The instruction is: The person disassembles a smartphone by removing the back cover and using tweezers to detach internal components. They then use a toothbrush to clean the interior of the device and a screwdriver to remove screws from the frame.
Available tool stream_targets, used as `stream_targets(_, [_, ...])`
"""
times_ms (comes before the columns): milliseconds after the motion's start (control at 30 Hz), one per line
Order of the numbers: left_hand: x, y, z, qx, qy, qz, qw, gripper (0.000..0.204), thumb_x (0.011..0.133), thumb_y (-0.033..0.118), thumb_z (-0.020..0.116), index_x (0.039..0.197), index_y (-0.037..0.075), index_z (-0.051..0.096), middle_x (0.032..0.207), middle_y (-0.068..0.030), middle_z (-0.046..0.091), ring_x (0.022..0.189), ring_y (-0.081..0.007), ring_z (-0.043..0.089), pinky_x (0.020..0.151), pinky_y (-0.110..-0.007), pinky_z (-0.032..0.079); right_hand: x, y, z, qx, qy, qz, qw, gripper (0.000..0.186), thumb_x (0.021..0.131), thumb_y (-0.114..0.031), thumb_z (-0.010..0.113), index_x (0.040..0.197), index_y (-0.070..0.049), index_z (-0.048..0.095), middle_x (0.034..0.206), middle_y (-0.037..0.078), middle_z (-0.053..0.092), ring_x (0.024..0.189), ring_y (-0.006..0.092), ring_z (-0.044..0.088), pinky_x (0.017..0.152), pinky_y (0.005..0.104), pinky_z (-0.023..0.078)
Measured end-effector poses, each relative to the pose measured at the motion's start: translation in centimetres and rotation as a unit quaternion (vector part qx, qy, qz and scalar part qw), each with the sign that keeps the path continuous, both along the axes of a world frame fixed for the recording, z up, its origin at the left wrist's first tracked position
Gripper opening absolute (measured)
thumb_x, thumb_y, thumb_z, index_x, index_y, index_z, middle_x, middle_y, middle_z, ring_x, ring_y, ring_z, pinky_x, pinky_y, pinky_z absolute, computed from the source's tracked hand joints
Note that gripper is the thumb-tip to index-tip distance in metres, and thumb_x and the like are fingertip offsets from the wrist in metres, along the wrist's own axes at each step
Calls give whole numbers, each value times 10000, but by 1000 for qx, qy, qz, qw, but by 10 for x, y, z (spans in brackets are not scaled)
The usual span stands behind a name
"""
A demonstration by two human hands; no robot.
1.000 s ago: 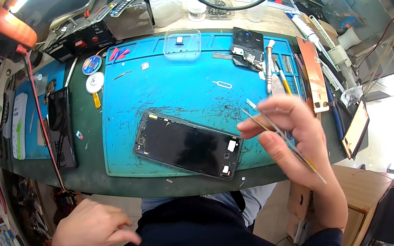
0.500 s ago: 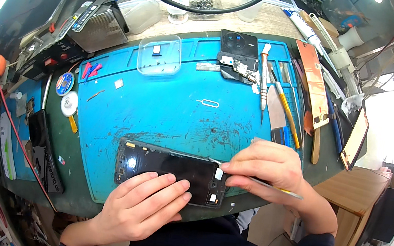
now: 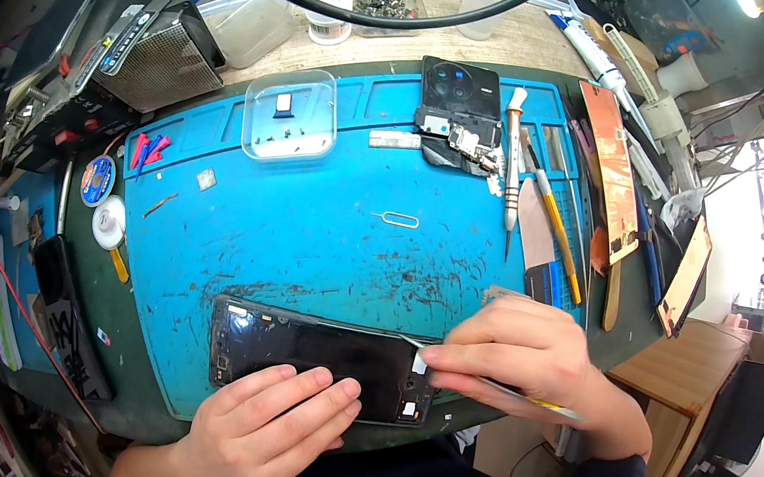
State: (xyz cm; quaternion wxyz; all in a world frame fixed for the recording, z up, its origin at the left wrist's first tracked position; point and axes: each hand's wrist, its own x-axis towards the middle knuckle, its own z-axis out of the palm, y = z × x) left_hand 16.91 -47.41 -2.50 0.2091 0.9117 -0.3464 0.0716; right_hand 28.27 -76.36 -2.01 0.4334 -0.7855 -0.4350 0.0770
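Note:
A phone's black frame and glossy panel (image 3: 290,338), its back cover off, lies along the near edge of the blue mat. My left hand (image 3: 262,432) rests on it with fingers stretched flat across the glossy surface; the thumb is mostly hidden. At the phone's right end, my right hand (image 3: 511,359) pinches a slim metal tool (image 3: 525,399) with a yellow section. The tool's pointed tip meets the far edge of the frame near a white patch (image 3: 420,365). Whether the tip is inside the seam is too small to tell.
The blue mat (image 3: 304,237) carries a SIM eject pin (image 3: 396,219), a clear tray (image 3: 289,118) of screws, and dismantled phone parts (image 3: 458,113). A screwdriver (image 3: 512,159) and a yellow-handled knife (image 3: 556,219) lie right. Solder wire (image 3: 98,181) sits left. A cable (image 3: 355,16) crosses the top.
The whole scene has shifted slightly in view, with the phone lower. My left hand stays flat on it; the right hand keeps the tool at the same far edge.

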Motion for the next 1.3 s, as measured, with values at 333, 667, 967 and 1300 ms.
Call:
stream_targets(333, [0,-2,-4,-10,-30,5,999,194,966,158,716,1111,101,831,1305,-17,767,1216,-187,704,1032,-343,572,2,15,3,-11,0,-5,1000,277,804,-89,926,1061,-45,831,922,67,765,763,208,700,656,331,518])
stream_targets(667, [-3,-1,-5,-11,-38,3,999,244,957,128,669,1141,76,821,1345,-45,747,1249,-196,693,1090,-349,556,9,31,4,-15,9,21,1000,252,854,-98,886,1082,-42,798,925,69,737,793,227,705,690,340,548])
stream_targets(967, [-4,2,-5,-17,-23,-6,1000,288,952,130,644,1182,51,798,1366,-75,734,1258,-210,690,1110,-360,536,7,46,3,-13,31,4,999,224,877,-103,871,1076,-33,793,929,83,748,801,243,712,706,344,559])
stream_targets(1300, [-2,2,0,-19,-4,-2,1000,224,922,127,763,1132,90,831,1310,-32,769,1231,-202,701,1083,-378,558,7,40,17,-58,37,-2,998,224,860,-73,883,1064,-31,802,922,90,760,820,240,725,726,342,569])
